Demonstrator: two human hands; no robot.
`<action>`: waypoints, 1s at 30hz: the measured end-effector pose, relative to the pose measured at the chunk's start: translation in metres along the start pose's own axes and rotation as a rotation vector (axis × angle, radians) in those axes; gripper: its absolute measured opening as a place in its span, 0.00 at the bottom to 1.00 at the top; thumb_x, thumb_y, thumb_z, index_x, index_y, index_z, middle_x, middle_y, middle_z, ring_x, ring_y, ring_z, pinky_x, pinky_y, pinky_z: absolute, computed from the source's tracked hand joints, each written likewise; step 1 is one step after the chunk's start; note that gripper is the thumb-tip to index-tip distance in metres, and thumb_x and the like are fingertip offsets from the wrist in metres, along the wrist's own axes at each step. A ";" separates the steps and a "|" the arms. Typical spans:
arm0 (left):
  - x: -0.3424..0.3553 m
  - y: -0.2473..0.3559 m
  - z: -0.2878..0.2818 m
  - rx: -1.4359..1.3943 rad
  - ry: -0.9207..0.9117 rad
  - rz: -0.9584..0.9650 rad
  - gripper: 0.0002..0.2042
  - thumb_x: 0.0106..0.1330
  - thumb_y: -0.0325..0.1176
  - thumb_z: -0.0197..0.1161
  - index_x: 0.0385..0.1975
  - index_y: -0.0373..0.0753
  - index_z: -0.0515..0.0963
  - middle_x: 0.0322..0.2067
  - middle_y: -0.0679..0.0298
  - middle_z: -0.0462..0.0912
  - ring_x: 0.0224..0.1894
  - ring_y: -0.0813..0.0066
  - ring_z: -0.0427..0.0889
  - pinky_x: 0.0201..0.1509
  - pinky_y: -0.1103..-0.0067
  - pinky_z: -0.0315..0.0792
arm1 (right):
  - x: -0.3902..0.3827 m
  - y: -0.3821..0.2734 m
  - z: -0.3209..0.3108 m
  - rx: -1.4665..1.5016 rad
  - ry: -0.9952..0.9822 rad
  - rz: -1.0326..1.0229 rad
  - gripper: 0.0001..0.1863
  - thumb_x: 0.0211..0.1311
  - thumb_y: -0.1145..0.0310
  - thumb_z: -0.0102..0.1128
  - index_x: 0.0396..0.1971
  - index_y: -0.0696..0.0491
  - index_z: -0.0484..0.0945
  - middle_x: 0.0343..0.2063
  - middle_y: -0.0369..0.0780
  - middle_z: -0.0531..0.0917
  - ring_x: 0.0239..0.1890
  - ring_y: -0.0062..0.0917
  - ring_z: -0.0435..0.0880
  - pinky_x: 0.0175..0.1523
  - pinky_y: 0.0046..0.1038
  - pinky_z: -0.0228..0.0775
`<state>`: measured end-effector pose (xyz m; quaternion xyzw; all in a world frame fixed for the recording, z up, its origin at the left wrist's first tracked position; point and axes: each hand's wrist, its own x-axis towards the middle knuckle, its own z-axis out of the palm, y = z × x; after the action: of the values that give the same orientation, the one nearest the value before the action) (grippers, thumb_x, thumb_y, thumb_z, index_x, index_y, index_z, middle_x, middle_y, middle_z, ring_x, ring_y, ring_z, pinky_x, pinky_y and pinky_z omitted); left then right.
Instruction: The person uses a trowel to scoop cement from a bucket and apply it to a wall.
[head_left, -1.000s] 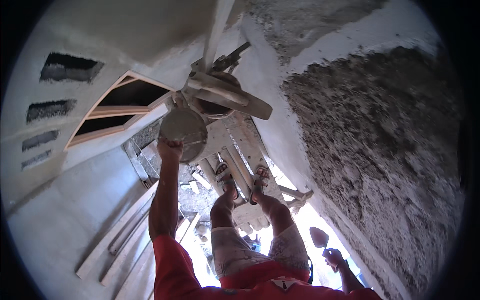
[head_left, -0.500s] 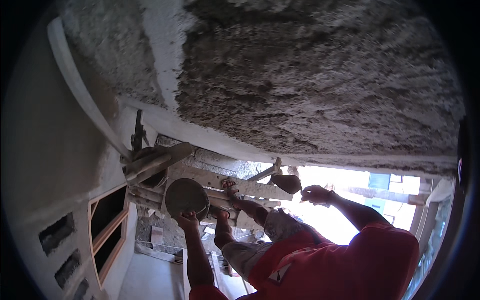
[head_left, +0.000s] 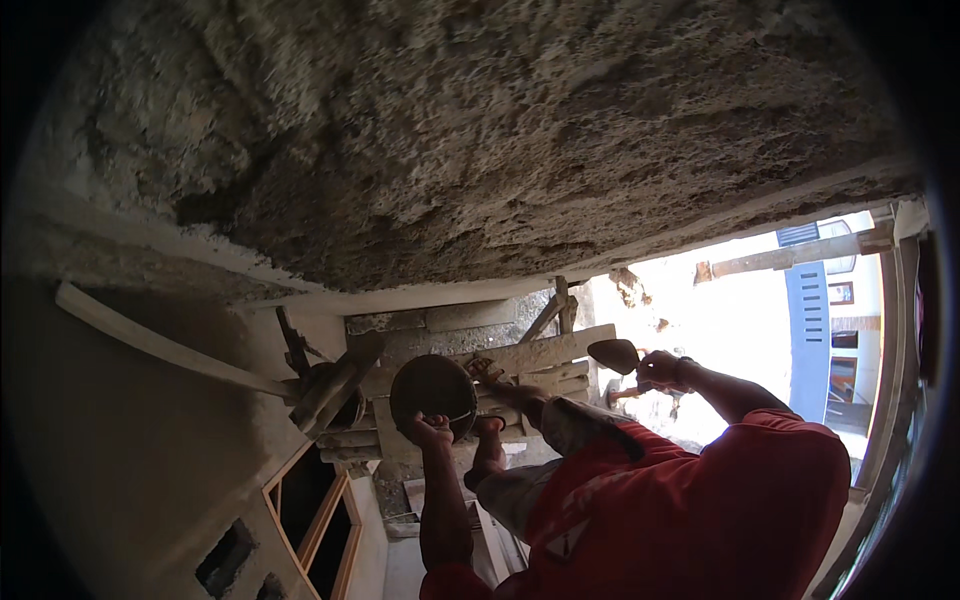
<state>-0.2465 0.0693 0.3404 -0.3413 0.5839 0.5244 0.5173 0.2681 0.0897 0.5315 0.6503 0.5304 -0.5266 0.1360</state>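
My left hand [head_left: 430, 430] is closed on the near rim of a round, dark bucket [head_left: 425, 385], held out over the planks. What lies inside it is too dark to make out well. My right hand [head_left: 660, 372] grips a trowel by its handle, and the trowel's pointed blade [head_left: 613, 355] reaches left from the fist. The blade is apart from both the bucket and the rough grey plaster surface [head_left: 480, 150] above.
My sandalled feet stand on a scaffold of wooden planks [head_left: 545, 352] and poles. A long pale batten [head_left: 165, 340] leans at the left wall. Below it sits a wood-framed opening [head_left: 318, 525]. Bright daylight enters at right, beside a blue panel [head_left: 806, 330].
The view has swung, so the rough surface fills more of the top. Both hands keep their hold on the bucket and trowel, now appearing further right in the picture.
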 end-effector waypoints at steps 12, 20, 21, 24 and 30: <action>-0.003 0.000 0.054 0.272 -0.051 -0.051 0.16 0.66 0.32 0.51 0.17 0.43 0.56 0.14 0.66 0.57 0.18 0.69 0.58 0.31 0.66 0.62 | -0.033 0.024 0.033 0.487 0.111 0.441 0.14 0.57 0.56 0.59 0.26 0.54 0.79 0.13 0.34 0.74 0.15 0.21 0.75 0.21 0.28 0.69; 0.002 0.012 0.080 0.575 -0.133 -0.084 0.15 0.65 0.34 0.53 0.17 0.45 0.59 0.15 0.69 0.61 0.19 0.73 0.62 0.35 0.72 0.63 | -0.086 -0.006 0.136 0.634 0.182 0.536 0.12 0.59 0.59 0.57 0.26 0.53 0.77 0.16 0.35 0.76 0.17 0.20 0.75 0.21 0.27 0.68; 0.001 0.009 0.085 0.616 -0.125 -0.100 0.15 0.65 0.34 0.53 0.17 0.45 0.59 0.15 0.69 0.61 0.19 0.73 0.62 0.35 0.72 0.63 | -0.096 0.009 0.161 0.665 0.178 0.545 0.13 0.59 0.59 0.57 0.26 0.53 0.77 0.16 0.35 0.76 0.17 0.20 0.75 0.21 0.28 0.68; 0.006 0.010 0.090 0.720 -0.104 -0.122 0.14 0.65 0.34 0.53 0.17 0.44 0.60 0.16 0.68 0.61 0.20 0.71 0.63 0.36 0.71 0.64 | -0.127 -0.027 0.191 0.701 0.162 0.638 0.12 0.58 0.59 0.59 0.28 0.53 0.76 0.15 0.34 0.74 0.16 0.19 0.74 0.20 0.28 0.67; 0.018 -0.007 0.093 0.951 -0.189 -0.086 0.14 0.63 0.33 0.52 0.16 0.44 0.60 0.13 0.67 0.61 0.17 0.69 0.62 0.29 0.69 0.63 | -0.168 -0.026 0.292 0.928 0.221 0.791 0.12 0.56 0.57 0.60 0.29 0.52 0.78 0.15 0.34 0.75 0.15 0.20 0.73 0.21 0.27 0.68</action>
<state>-0.2214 0.1600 0.3292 -0.0420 0.6946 0.2064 0.6879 0.1078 -0.2063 0.5615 0.8396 -0.0242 -0.5417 -0.0317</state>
